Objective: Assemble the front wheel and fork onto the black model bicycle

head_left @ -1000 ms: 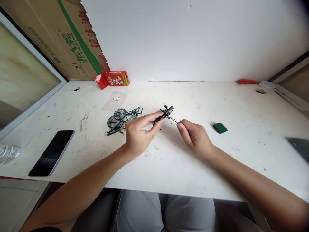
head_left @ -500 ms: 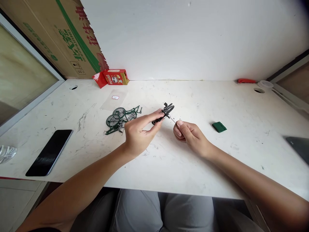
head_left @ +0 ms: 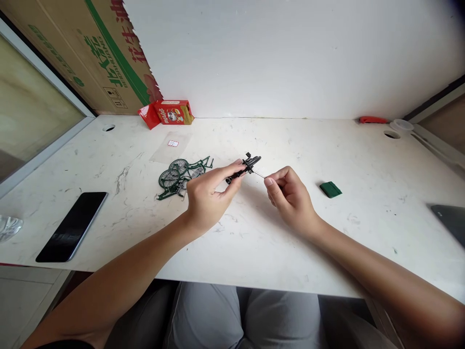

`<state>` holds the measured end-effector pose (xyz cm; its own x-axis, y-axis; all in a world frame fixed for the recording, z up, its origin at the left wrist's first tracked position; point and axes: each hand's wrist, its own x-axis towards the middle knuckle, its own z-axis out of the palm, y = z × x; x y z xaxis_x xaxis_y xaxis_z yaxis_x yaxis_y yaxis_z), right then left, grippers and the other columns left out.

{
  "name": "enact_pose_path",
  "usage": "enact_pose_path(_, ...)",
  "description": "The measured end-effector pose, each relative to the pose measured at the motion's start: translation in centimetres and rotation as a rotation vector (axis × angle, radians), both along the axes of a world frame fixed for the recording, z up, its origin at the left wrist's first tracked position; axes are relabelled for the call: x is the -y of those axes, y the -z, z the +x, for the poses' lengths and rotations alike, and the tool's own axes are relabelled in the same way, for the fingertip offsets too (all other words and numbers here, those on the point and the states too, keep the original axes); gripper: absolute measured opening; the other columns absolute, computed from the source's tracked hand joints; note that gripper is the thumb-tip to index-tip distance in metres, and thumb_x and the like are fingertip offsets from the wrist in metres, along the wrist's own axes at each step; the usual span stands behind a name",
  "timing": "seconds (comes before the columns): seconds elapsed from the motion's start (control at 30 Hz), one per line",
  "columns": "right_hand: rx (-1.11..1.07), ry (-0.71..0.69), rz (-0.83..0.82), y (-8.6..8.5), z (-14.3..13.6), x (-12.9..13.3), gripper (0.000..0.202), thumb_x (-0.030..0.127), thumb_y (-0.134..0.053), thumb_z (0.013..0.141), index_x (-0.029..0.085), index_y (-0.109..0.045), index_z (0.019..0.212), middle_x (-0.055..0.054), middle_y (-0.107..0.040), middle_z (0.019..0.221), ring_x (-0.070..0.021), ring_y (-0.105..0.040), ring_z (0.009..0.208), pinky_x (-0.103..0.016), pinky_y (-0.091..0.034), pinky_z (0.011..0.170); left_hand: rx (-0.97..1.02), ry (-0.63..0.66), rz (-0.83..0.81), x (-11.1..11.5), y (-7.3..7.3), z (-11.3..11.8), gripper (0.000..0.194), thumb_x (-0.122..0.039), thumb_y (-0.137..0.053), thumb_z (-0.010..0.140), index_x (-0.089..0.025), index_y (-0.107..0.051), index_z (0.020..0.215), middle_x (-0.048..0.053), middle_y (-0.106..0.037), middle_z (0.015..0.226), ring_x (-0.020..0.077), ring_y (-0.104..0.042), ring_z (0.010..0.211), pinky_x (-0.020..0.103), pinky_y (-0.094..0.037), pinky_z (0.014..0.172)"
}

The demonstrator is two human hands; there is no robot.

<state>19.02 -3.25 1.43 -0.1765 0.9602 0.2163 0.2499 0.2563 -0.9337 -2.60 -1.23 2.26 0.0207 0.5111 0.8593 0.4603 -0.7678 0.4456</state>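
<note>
My left hand (head_left: 209, 198) pinches a small black model bicycle (head_left: 250, 164) between thumb and fingers, above the table; part of it is hidden by the fingers. A thin metal rod (head_left: 259, 174) runs from the bicycle to my right hand (head_left: 290, 196). The thumb and forefinger of that hand are closed on the rod's end; its kind I cannot make out. Beside my left hand, a flat set of green bicycle model parts (head_left: 178, 177) lies on the table, with wheels and frame pieces. My left wrist is near it.
A clear plastic bag (head_left: 170, 148) with a label and a red box (head_left: 174, 112) are at the back left. A phone (head_left: 72, 227) lies at left, near a clear glass (head_left: 10, 228). On the right are a green block (head_left: 330, 189), a red-handled object (head_left: 373, 119) and a dark device (head_left: 450, 220).
My right hand has shifted slightly right and up, its forefinger raised and its fingers looser around the rod's end. The bicycle has turned a little in my left hand.
</note>
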Motion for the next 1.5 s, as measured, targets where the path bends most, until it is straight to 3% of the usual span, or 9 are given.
enact_pose_path(0.23, 0.103, 0.068, 0.071, -0.1, -0.1, 0.3, 0.025, 0.05, -0.058, 0.107, 0.027, -0.051, 0.1, 0.003, -0.059, 0.065, -0.014, -0.05, 0.055, -0.031, -0.037, 0.055, 0.02, 0.033, -0.019, 0.1, 0.3, 0.2, 0.029, -0.012, -0.081, 0.089, -0.024, -0.08, 0.116, 0.003, -0.084, 0.114, 0.0204, -0.083, 0.096, 0.031, -0.072, 0.086)
enact_pose_path(0.47, 0.086, 0.068, 0.043, -0.6, -0.2, 0.7, 0.03, 0.054, -0.057, 0.106, 0.026, -0.053, 0.097, 0.004, -0.06, 0.058, -0.0121, -0.048, 0.047, -0.03, -0.036, 0.049, 0.017, 0.02, -0.024, 0.1, 0.4, 0.2, 0.029, -0.012, -0.082, 0.088, -0.024, -0.081, 0.115, 0.003, -0.084, 0.113, 0.0199, -0.084, 0.092, 0.031, -0.072, 0.084)
enact_pose_path(0.97, -0.169, -0.115, -0.283, -2.0, -0.3, 0.4, 0.036, 0.059, -0.057, 0.105, 0.025, -0.054, 0.095, 0.011, -0.049, 0.047, -0.0081, -0.04, 0.035, -0.026, -0.031, 0.041, 0.037, 0.044, -0.07, 0.0, 0.4, 0.2, 0.028, -0.012, -0.082, 0.088, -0.025, -0.082, 0.112, 0.003, -0.084, 0.112, 0.0201, -0.084, 0.092, 0.031, -0.072, 0.086)
enact_pose_path(1.5, -0.451, -0.297, -0.652, -2.7, 0.4, -0.1, 0.035, 0.055, -0.063, 0.102, 0.022, -0.065, 0.092, 0.015, -0.03, 0.045, -0.0048, -0.016, 0.034, -0.023, -0.015, 0.035, -0.037, 0.044, 0.042, -0.1, 0.2, -0.1, 0.033, -0.01, -0.08, 0.089, -0.028, -0.08, 0.116, 0.002, -0.084, 0.113, 0.0208, -0.084, 0.091, 0.029, -0.072, 0.079)
